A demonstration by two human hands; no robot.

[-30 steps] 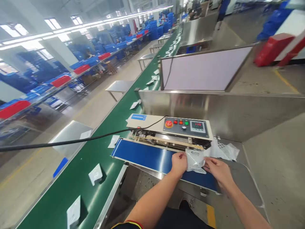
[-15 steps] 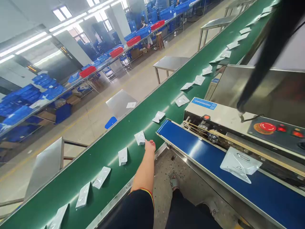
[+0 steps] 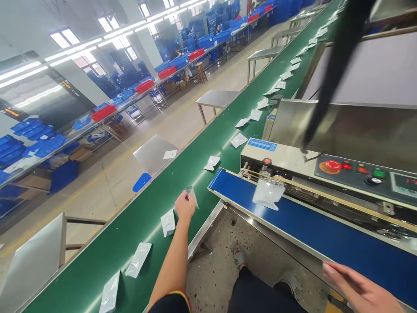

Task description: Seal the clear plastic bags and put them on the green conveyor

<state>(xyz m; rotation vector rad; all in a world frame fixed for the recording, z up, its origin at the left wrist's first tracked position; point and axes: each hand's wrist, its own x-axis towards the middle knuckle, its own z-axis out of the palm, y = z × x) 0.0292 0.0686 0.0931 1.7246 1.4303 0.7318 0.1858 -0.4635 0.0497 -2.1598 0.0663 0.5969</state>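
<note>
shifted since the earlier frame: one white pouch has travelled along the blue belt toward its 10 o'clock end, the left hand has gone from reaching to gripping, and the right hand has come into view. left hand, at 7 o'clock of centre over the green conveyor, has thumb and fingers closed on the edge of a held pouch, which stands tilted and partly hidden behind the knuckles. right hand, at 4 o'clock, is loosely spread with nothing seen in it, beside the near edge of the blue belt; contact cannot be told. from the left hand, the neighbouring pouch lies at 8 o'clock and a creased pouch at 1 o'clock. belt machine runs along the far side of the blue belt. handling, as judged: light, limp glossy film, apt to slide and crease; contents not visible, so fragility undetermined. recommended hold: pinch a flat margin or corner between thumb and fingertips, without squeezing the fuller middle.
</note>
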